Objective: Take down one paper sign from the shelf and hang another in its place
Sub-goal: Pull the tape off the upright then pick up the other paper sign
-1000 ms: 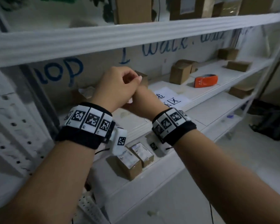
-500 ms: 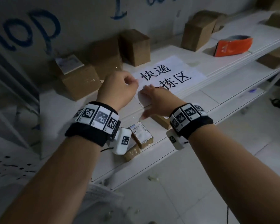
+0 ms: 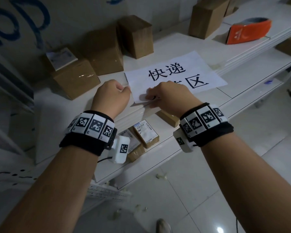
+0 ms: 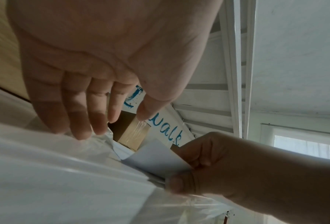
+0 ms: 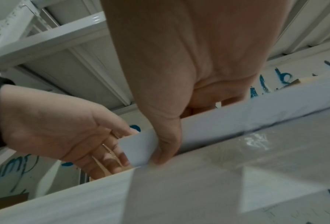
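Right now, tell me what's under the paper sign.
The sign lies flat on the white shelf; the right hand pinches its lifted near corner. Anything beneath the rest is covered.

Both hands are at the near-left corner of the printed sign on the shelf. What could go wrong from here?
1. The right hand pinches only the corner of the paper sign; with so small a grip, a sharp pull could tear or crease it.
2. The left hand appears to hold clear tape between thumb and forefinger; it could fold onto itself or stick to the sheet's printed face.
3. The cardboard boxes stand close behind the sign, so a lifted sheet might snag them.
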A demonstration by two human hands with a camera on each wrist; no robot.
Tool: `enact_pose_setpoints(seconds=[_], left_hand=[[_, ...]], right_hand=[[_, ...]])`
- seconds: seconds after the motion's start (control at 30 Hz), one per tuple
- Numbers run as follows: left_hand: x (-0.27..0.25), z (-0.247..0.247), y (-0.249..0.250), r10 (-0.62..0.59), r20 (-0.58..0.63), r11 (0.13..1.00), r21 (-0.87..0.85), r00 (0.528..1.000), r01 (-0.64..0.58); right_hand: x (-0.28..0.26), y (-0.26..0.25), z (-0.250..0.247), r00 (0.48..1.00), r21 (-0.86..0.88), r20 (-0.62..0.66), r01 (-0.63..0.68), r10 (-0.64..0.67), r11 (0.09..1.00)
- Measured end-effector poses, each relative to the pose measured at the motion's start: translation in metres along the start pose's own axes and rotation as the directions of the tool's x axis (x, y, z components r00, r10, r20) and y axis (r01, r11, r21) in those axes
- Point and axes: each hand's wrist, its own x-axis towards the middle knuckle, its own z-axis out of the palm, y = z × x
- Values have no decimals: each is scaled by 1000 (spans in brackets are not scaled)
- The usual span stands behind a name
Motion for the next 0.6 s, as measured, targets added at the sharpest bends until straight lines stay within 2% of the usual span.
enact_pose_setpoints(seconds=[0.13,0.27,0.33,0.4,0.43,0.5,0.6], left_hand=[[-6,1,0,-22,38,996,-86,999,26],[-14,1,5,-17,80,955,-295,997,40],[-18,0,10,-84,171,871,-466,982,156],[-24,0,16,-132,295,717,-631,946,297],[-26,0,18,-143,320,648,-685,936,333],[-30,0,20,-153,327,555,-752,932,355],[-38,1,18,-160,262,542,-783,952,307]], right_hand=[[-5,-8,-6,995,-13,-86,-48,47,999],[-13,-21,-8,989,-76,-144,-57,46,995],[-20,-27,-5,986,-85,-161,-62,48,994],[-30,-31,-5,979,-93,-196,-75,55,993],[-36,-33,-6,976,-96,-212,-75,53,993],[-50,-38,-9,974,-88,-226,-58,37,994],[-71,-47,-12,967,-31,-253,14,-21,999]])
